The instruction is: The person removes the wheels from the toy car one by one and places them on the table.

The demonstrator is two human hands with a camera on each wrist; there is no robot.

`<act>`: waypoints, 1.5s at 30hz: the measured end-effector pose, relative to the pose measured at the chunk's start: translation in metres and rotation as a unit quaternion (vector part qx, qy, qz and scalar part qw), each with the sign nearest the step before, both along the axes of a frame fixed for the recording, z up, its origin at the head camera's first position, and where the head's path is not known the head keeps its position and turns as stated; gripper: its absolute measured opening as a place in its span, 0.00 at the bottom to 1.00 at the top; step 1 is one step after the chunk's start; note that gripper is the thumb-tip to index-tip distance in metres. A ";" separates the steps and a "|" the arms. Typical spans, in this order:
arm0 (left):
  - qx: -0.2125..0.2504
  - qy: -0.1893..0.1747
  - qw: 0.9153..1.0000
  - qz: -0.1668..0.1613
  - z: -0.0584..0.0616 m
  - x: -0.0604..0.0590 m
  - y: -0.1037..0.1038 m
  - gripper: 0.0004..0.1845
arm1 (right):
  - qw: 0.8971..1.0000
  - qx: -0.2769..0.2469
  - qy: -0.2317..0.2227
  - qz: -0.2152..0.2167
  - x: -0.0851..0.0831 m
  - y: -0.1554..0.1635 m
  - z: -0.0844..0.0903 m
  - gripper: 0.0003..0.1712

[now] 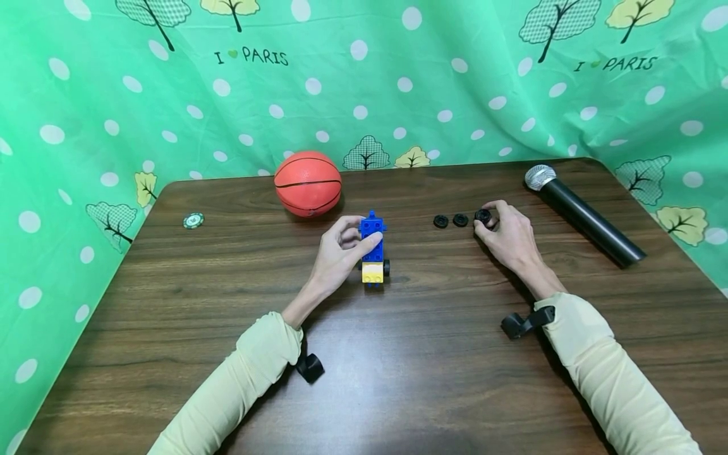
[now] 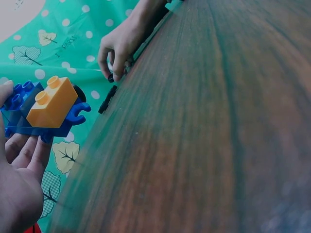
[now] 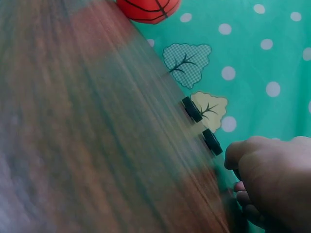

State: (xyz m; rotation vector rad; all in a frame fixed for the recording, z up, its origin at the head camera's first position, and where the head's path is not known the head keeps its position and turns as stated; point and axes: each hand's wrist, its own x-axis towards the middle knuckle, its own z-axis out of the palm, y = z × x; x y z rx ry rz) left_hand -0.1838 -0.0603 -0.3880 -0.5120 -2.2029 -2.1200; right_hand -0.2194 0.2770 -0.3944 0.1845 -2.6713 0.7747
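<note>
Thumb on top and fingers at its side and underneath, my left hand (image 1: pixel 337 254) grips a toy car (image 1: pixel 372 246) of blue and yellow building blocks. A black wheel (image 1: pixel 387 268) sits on its right side by the yellow block (image 2: pixel 54 102). In the left wrist view a blue hook-like coupling (image 2: pixel 77 114) sticks out at that end. Over to the right, my right hand (image 1: pixel 509 235) pinches a loose black wheel (image 1: pixel 483 216) between thumb and index finger. Two more black wheels (image 1: pixel 440 221) (image 3: pixel 212 142) lie on the table just left of it.
An orange-red toy basketball (image 1: pixel 308 184) stands at the back of the brown wooden table (image 1: pixel 398 379). A black microphone (image 1: pixel 586 215) with a silver head lies at the right. Far left is a green-and-white poker chip (image 1: pixel 193 220). A green patterned cloth (image 1: pixel 364 82) hangs behind.
</note>
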 end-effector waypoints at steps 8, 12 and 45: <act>-0.003 -0.005 1.000 0.001 0.000 0.000 0.000 0.23 | 1.000 0.010 -0.027 -0.001 -0.001 0.000 0.000 0.19; 0.000 -0.003 1.000 0.001 0.000 0.001 0.000 0.23 | 0.999 0.009 -0.044 0.000 -0.001 -0.001 0.001 0.21; 0.010 -0.019 1.000 -0.009 0.000 0.000 0.003 0.23 | 0.998 -0.060 0.001 0.013 0.010 -0.009 0.001 0.21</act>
